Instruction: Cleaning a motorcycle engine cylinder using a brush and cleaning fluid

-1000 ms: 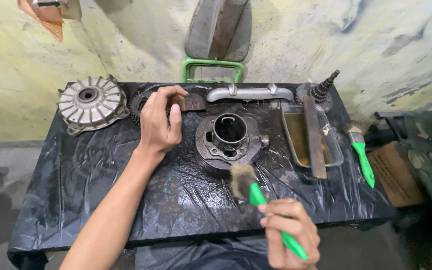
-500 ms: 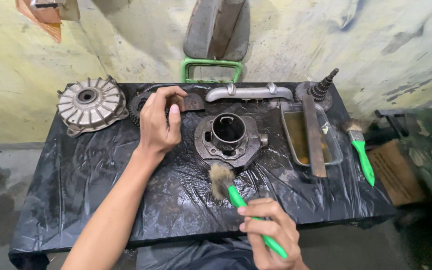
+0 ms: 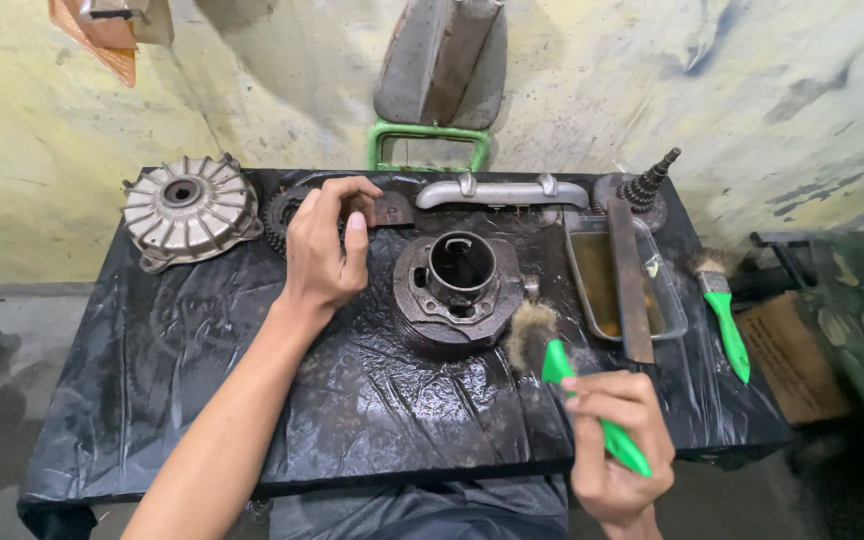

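Observation:
My right hand (image 3: 616, 443) grips a green-handled paintbrush (image 3: 560, 364) near the table's front edge; its grimy bristles touch the right side of a dark finned engine cylinder (image 3: 455, 288) in the table's middle. My left hand (image 3: 325, 250) rests palm down left of the cylinder, its fingers curled over a dark toothed sprocket (image 3: 280, 213) and a flat rusty metal piece (image 3: 390, 210). Whether it grips either one I cannot tell.
A black plastic sheet covers the table (image 3: 182, 370). A finned grey hub (image 3: 186, 208) lies back left, a grey bar (image 3: 502, 190) at the back, a gear shaft (image 3: 646, 186) back right. A clear tray (image 3: 674, 318) of brownish liquid holds a flat file (image 3: 629, 280). A second green brush (image 3: 723, 310) lies right.
My right hand and the brush swung left across the front of the cylinder, then back right, so the bristles now touch its right side. My left hand stayed put.

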